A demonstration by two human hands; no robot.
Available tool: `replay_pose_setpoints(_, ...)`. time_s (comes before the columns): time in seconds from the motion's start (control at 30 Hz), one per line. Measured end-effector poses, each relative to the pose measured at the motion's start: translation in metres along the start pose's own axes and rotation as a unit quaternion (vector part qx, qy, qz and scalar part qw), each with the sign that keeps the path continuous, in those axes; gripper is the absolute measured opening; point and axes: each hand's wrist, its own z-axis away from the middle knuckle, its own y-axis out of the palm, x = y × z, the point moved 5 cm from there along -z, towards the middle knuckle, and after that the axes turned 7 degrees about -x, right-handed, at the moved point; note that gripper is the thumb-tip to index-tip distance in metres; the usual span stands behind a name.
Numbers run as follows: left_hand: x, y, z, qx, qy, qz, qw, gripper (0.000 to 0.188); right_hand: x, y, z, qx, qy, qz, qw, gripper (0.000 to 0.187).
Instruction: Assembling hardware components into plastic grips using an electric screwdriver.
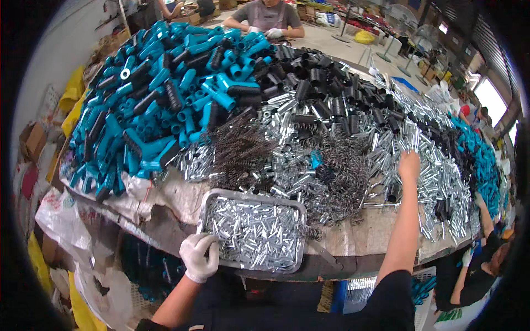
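My left hand [199, 257], in a white glove, is at the left edge of a metal tray [302, 231]. Its fingers are curled in with thumb and forefinger together; what they hold, if anything, is too small to make out. Small silver pins [248, 229] lie loose across the tray. Farther right, my bare right hand [409, 164] reaches into a heap of silver metal parts [441, 182]. Its fingers close at the lower ends of several metal tubes [409, 135], and the fingertips are partly hidden among them.
Teal and black handle-shaped parts [160, 94] are heaped at the left. Black sleeves [317, 77] lie behind dark springs [240, 149] and lighter coil springs [342, 176]. A person in white gloves [270, 22] sits across the table; another person [475, 270] works at the right.
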Motion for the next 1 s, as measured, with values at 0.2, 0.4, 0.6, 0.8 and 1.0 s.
replay_pose_setpoints(0.2, -0.029, -0.010, -0.029, 0.031, -0.063, 0.043, 0.997, 0.022, 0.092, -0.129, 0.155, 0.258, -0.147, -0.399, 0.867, 0.038)
replay_pose_setpoints(0.4, -0.102, 0.001, -0.034, 0.247, 0.097, 0.143, 0.954, 0.053, 0.176, -0.195, 0.317, 0.480, -0.281, -0.424, 0.715, 0.030)
replay_pose_setpoints(0.6, -0.073, -0.017, -0.016, 0.244, -0.012, 0.130, 0.961, 0.031, 0.194, -0.206, 0.330, 0.305, -0.313, -0.417, 0.797, 0.035)
replay_pose_setpoints(0.8, -0.073, -0.024, -0.007, 0.262, -0.064, 0.181, 0.946, 0.032, 0.212, -0.228, 0.349, 0.099, -0.482, -0.313, 0.812, 0.030)
replay_pose_setpoints(1.0, -0.063, -0.037, -0.016, 0.263, -0.126, 0.219, 0.931, 0.030, 0.218, -0.241, 0.345, 0.046, -0.512, -0.359, 0.779, 0.032)
